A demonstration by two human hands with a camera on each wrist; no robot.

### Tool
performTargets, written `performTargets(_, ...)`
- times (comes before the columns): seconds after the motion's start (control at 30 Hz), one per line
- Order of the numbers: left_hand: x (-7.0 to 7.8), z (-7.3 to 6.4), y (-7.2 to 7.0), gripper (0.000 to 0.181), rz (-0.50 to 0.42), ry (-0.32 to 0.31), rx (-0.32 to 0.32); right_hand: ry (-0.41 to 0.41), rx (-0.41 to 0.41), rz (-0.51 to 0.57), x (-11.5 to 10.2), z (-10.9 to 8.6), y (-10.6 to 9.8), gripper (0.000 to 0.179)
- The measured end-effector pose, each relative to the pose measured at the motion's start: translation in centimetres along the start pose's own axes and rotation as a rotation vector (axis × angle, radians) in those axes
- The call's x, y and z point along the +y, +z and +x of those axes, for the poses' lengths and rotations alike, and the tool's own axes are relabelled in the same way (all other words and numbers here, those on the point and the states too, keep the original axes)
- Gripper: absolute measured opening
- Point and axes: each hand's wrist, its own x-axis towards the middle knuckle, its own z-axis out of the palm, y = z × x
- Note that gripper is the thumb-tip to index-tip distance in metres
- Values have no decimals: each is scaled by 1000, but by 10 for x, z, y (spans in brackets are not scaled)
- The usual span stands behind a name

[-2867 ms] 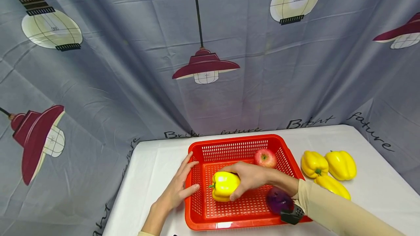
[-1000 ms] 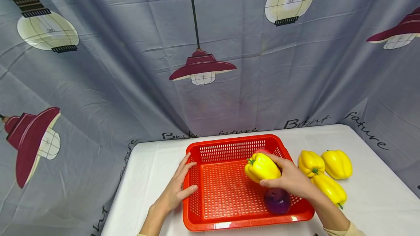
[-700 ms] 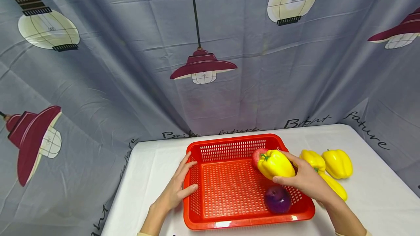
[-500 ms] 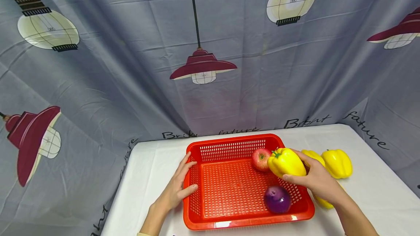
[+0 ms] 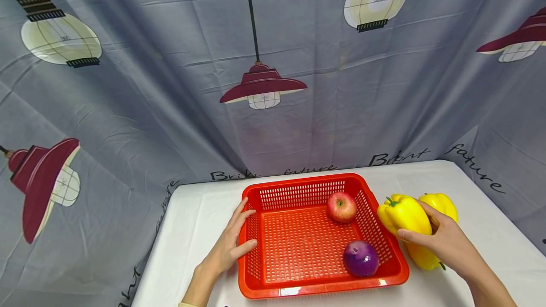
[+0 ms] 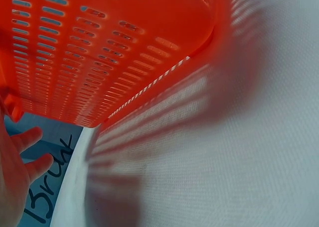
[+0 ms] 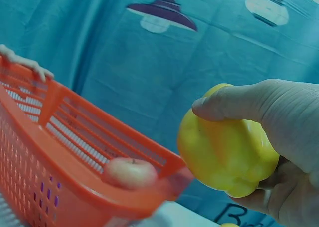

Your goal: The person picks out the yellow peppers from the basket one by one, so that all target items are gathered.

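Observation:
My right hand (image 5: pixel 448 240) grips a yellow bell pepper (image 5: pixel 405 214), raised just beyond the right rim of the red plastic basket (image 5: pixel 320 293). In the right wrist view the thumb lies across the near side of this bell pepper (image 7: pixel 224 147), with fingers behind it. My left hand (image 5: pixel 230 238) rests on the basket's left rim, its fingers fairly straight. Inside the basket are a red apple (image 5: pixel 341 207) at the back right and a glossy, round purple vegetable or fruit (image 5: pixel 360 258) at the front right.
On the white table (image 5: pixel 200 212), right of the basket, a yellow bell pepper (image 5: pixel 441 206) and a long yellow pepper (image 5: pixel 424 256) lie partly behind the right hand and its pepper. A grey curtain (image 5: pixel 170 84) printed with lamps hangs behind the table.
My right hand has lifted the yellow bell pepper from inside the basket and carried it right, past the rim, uncovering the apple. The left hand stays on the left rim.

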Motion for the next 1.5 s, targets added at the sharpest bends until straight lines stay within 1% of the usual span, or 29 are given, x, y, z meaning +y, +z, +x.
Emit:
performTargets(0.13, -1, 0, 0, 66, 0, -2, -2, 14, 13, -31, 13, -3, -8, 101)
performTargets(0.37, -2, 0, 1, 66, -6, -7, -5, 128, 31, -38, 34, -6, -27, 107)
performTargets(0.53, -2, -1, 1, 66, -6, -8, -2, 152, 56, -53, 54, -13, -33, 107)
performTargets(0.63, -2, -1, 0, 66, -6, -9, -2, 197, 63, -45, 64, -16, -35, 107)
performTargets(0.73, -2, -2, 0, 66, -6, -8, 0, 263, 78, -5, 72, -19, -36, 108)
performTargets(0.83, -2, -2, 0, 67, -5, -5, 1, 326, 112, 18, 82, -21, -35, 107)
performTargets(0.9, -2, -2, 0, 67, -5, -3, 1, 375, 150, 28, 88, -22, -34, 106)
performTargets(1.0, -2, -2, 0, 67, -2, -3, -3, 417, 222, 22, 100, -25, -33, 102)
performTargets(1.13, -1, -2, 0, 67, -4, -9, -4, 468, 273, 17, 116, -28, -33, 98)
performTargets(1.23, -1, -2, 0, 68, -8, -12, -2, 505, 265, 13, 127, -29, -34, 97)
performTargets(1.37, -2, -2, 1, 70, -7, -14, -2, 516, 255, 21, 140, -28, -33, 96)
performTargets(1.5, -2, -2, 1, 69, -7, -10, -1, 537, 239, 31, 155, -24, -29, 100)
